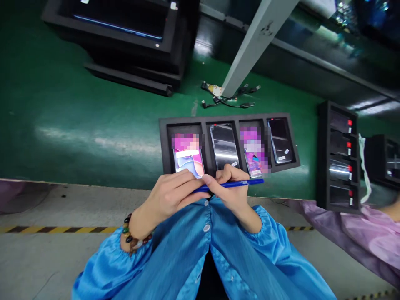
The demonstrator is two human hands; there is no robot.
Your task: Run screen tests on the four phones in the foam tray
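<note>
A blue pen (242, 183) lies across both hands in front of my body. My right hand (233, 191) is closed around it, its thumb pointing left. The pen's left end runs between the bent fingers and thumb of my left hand (170, 191), whose fingertips meet the lower edge of a lit phone (189, 160). That phone rests in the leftmost slot of a black foam tray (204, 146). Beside it in the tray are a dark phone (224, 143), another lit phone (253, 154) and a second dark phone (281, 141). My fingers hide the tray's front edge.
Short black cables (228, 102) lie behind the tray by a grey post (246, 46). Stacked black foam trays (134, 54) stand back left. At right is another foam tray (323, 158) with several phones, near a person's pink sleeve (371, 229). The green table (93, 137) ends before me.
</note>
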